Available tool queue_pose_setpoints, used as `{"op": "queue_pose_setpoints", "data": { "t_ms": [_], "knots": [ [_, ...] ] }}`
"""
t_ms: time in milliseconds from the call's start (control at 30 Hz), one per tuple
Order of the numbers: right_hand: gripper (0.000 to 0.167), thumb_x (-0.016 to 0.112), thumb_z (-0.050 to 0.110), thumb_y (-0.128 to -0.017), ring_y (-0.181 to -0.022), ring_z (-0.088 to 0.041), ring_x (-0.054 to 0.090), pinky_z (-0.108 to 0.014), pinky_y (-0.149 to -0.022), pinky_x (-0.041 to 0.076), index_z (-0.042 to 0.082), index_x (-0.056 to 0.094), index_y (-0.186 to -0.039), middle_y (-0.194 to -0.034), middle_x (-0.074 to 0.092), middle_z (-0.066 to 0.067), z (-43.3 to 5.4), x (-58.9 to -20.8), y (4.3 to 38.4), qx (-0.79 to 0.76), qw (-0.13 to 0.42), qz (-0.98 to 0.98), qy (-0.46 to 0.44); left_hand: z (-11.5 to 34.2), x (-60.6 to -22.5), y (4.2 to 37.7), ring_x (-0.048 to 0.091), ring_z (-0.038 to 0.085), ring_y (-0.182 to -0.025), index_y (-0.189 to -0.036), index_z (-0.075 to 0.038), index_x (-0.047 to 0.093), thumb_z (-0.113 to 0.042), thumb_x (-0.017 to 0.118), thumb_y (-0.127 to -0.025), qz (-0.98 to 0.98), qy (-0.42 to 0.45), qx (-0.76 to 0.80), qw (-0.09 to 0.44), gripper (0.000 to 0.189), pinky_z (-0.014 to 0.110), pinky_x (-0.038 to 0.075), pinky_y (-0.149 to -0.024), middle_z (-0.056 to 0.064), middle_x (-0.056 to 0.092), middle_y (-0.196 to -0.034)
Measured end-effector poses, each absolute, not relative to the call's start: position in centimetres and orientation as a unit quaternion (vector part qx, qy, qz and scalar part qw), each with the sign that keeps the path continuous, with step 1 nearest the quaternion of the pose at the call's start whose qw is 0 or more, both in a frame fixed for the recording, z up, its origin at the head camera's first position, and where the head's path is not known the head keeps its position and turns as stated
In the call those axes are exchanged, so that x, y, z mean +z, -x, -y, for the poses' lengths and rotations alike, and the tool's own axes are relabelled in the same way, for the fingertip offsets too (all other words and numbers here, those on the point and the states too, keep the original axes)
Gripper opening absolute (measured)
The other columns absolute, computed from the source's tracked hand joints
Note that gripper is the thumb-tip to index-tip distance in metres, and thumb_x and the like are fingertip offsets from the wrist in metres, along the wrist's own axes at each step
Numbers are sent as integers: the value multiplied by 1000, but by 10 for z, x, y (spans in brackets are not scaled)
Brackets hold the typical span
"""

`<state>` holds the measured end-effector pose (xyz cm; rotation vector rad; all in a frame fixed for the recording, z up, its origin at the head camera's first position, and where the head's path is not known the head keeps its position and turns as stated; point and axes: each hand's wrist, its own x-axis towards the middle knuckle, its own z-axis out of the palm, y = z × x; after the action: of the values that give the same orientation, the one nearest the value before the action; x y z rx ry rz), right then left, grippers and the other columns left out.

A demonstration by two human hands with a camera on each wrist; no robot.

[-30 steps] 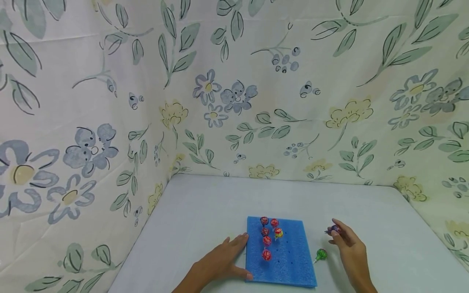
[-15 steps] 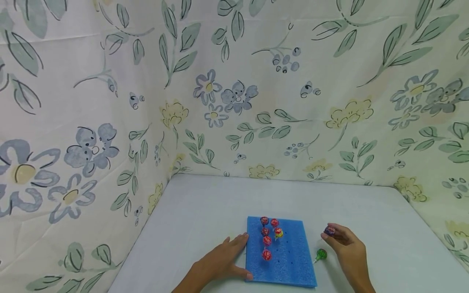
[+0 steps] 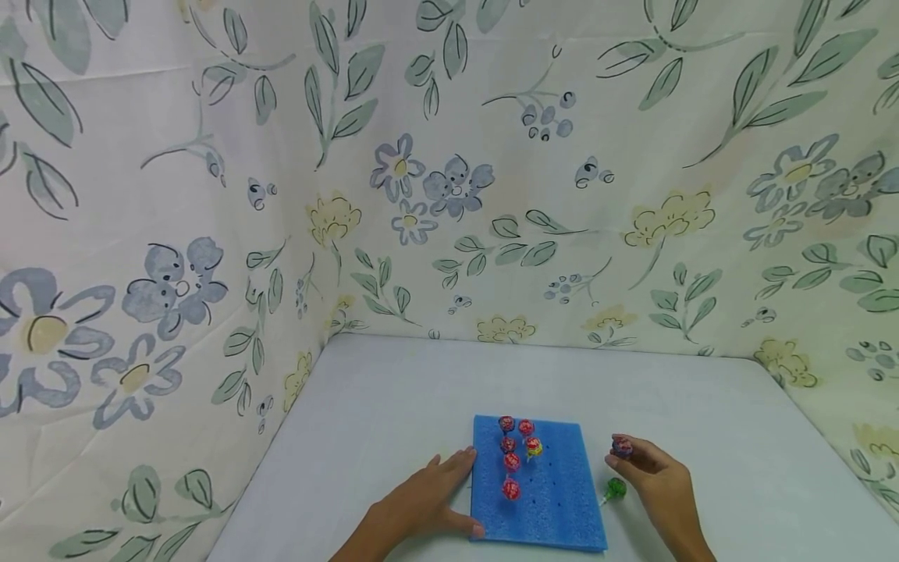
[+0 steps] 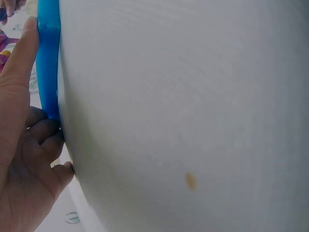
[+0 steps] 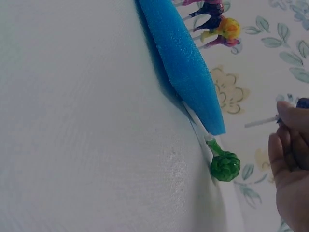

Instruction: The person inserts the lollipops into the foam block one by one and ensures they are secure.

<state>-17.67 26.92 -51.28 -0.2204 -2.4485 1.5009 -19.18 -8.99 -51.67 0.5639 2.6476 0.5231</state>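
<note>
In the head view my right hand pinches a dark purple-wrapped lollipop above the table, right of a blue foam board. The right wrist view shows the white stick of this lollipop poking out from between the fingers, clear of the foam. A green lollipop lies on the table beside the board's right edge. My left hand rests against the board's left side, with the fingers at the edge and the thumb at the near left corner. Its fingers are spread and partly hidden in the head view.
Several lollipops stand in the board's left part, including a dark one, a red one and a yellow-red one. Small holes dot the foam to their right. Floral cloth hangs behind the white table.
My right hand has moved left towards the board, and the purple lollipop in it has turned so its head is uppermost. My left hand and the board have stayed still.
</note>
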Motion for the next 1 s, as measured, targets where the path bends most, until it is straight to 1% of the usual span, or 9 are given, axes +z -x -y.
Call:
{"op": "queue_pose_setpoints", "data": {
  "t_ms": [133, 200, 267, 400, 533, 633, 767, 900, 1000],
  "knots": [
    [25, 85, 14, -91, -88, -2, 74, -19, -75, 62, 0, 79, -111, -107, 78, -5, -268, -515, 176, 534, 143, 832, 49, 89, -516, 191, 37, 36, -157, -168, -26, 34, -74, 81, -77, -942, -196, 189, 194, 113, 61, 38, -121, -8, 36, -172],
    [19, 84, 10, -91, -89, -4, 75, -20, -76, 62, -1, 80, -106, -106, 77, -2, -268, -516, 175, 540, 157, 827, 21, 89, -515, 191, 37, 36, -157, -168, -26, 34, -74, 81, -77, -942, -193, 190, 196, 113, 61, 38, -121, -9, 37, -172],
    [16, 83, 9, -92, -90, -5, 75, -20, -76, 62, -2, 81, -104, -106, 77, -1, -268, -517, 175, 540, 163, 825, 4, 89, -515, 191, 37, 36, -157, -168, -27, 33, -74, 81, -77, -942, -190, 193, 198, 114, 62, 39, -121, -10, 36, -171],
    [20, 82, 16, -94, -90, -7, 76, -21, -77, 62, -2, 81, -105, -104, 81, -3, -266, -517, 174, 550, 136, 824, 8, 89, -514, 191, 36, 37, -157, -168, -28, 33, -75, 81, -76, -942, -185, 196, 200, 114, 63, 39, -120, -11, 36, -171],
    [22, 85, 23, -92, -90, -6, 77, -22, -78, 62, 3, 82, -102, -100, 82, -4, -261, -514, 176, 565, 96, 819, 39, 89, -514, 191, 36, 37, -157, -168, -28, 33, -75, 81, -75, -942, -183, 197, 201, 114, 64, 39, -119, -11, 36, -171],
    [20, 86, 22, -91, -89, -7, 77, -23, -78, 63, 4, 83, -99, -100, 83, -5, -258, -514, 176, 572, 82, 815, 42, 89, -514, 191, 36, 37, -157, -168, -27, 34, -75, 81, -76, -942, -185, 195, 200, 114, 63, 39, -120, -11, 36, -171],
    [15, 84, 16, -92, -89, -8, 77, -25, -77, 63, 3, 83, -99, -99, 82, -5, -255, -515, 175, 582, 80, 809, 24, 89, -514, 190, 36, 28, -158, -168, -24, 35, -75, 80, -77, -942, -199, 191, 192, 113, 58, 35, -124, -8, 37, -172],
    [16, 84, 14, -91, -87, -10, 77, -24, -76, 62, 0, 82, -99, -96, 82, -4, -251, -516, 175, 591, 74, 803, 15, 89, -515, 190, 34, 18, -159, -167, -21, 35, -74, 79, -79, -942, -210, 188, 185, 112, 53, 31, -128, -6, 36, -172],
    [16, 84, 16, -92, -90, -8, 76, -22, -78, 62, 1, 83, -99, -99, 82, -5, -249, -516, 175, 581, 67, 811, 13, 89, -515, 190, 33, 17, -160, -168, -22, 35, -73, 80, -79, -941, -207, 189, 187, 112, 53, 30, -128, -7, 36, -172]
  ]
}}
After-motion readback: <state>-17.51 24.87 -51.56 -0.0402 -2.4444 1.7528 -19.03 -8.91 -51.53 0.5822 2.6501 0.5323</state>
